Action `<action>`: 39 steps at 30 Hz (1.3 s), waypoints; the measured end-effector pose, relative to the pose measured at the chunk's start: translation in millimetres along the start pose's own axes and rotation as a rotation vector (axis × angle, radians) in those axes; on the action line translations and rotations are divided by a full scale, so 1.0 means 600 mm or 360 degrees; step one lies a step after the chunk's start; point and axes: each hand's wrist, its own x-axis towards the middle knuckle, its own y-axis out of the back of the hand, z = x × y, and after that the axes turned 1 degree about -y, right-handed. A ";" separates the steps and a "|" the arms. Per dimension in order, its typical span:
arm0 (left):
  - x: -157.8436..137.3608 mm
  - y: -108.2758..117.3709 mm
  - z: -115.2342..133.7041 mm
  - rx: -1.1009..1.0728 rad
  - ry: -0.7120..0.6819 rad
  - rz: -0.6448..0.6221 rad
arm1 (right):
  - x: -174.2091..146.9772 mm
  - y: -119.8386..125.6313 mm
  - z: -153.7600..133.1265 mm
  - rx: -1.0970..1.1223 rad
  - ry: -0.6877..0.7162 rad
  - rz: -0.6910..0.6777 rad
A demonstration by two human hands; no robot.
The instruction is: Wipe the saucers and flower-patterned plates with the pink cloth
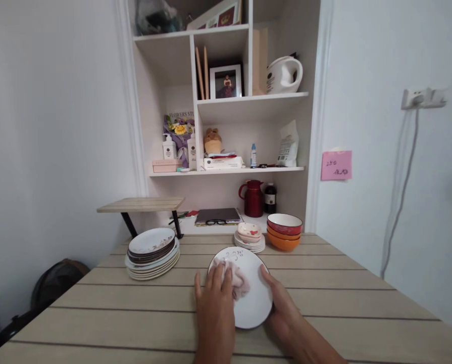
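A white plate (254, 303) with a dark rim and a small grey pattern is tilted above the table, in front of me. My right hand (281, 306) grips its right edge, thumb on the face and the other fingers hidden underneath. On the plate's left part lies a crumpled pale pink cloth (241, 283), pressed against the surface by the fingers of my left hand (216, 298). The left thumb stands apart, off the plate's left edge.
On the wooden table (135, 318), a stack of plates (152, 253) stands left, small dishes (249, 237) at the back middle, and stacked bowls (284, 232) back right. A small raised shelf (142, 205) is behind the plates. A red jug (253, 198) stands behind the table.
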 end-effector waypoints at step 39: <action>0.001 -0.020 0.022 -0.0271 -0.0554 0.0191 | 0.002 -0.013 0.015 0.0122 -0.0046 -0.0139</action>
